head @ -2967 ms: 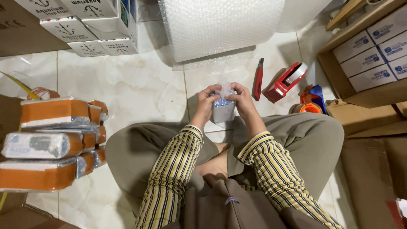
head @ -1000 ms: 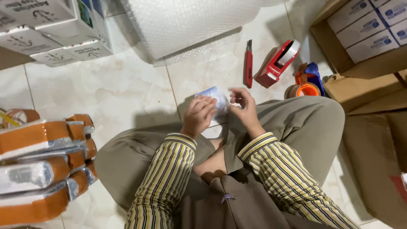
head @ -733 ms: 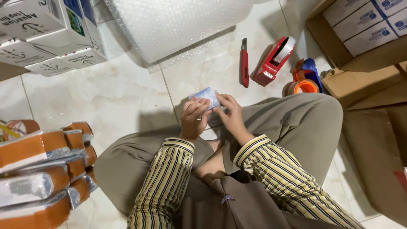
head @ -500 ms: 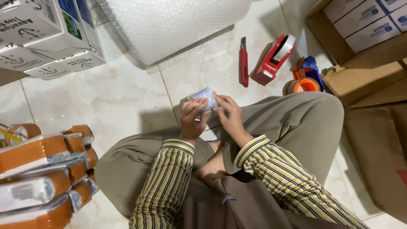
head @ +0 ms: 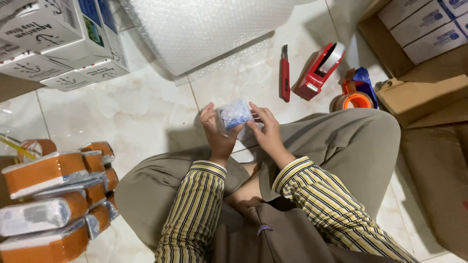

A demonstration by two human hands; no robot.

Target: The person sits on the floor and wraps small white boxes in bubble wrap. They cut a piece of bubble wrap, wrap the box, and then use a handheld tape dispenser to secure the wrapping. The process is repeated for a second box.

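Hands gripped one bubble-wrapped box [head: 234,115] between them: left hand [head: 216,134] cupping its left side, right hand [head: 263,131] pinching its right end, above the lap.

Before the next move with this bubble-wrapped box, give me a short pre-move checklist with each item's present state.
1. Bubble-wrapped box held by both hands: ok, left hand under it, right hand at its side.
2. Wrap folded shut at the ends: cannot tell.
3. Red tape dispenser on the floor near the right hand: ok.
4. Red cutter lying apart from the hands: ok.
5. Tape on the wrap: cannot tell.
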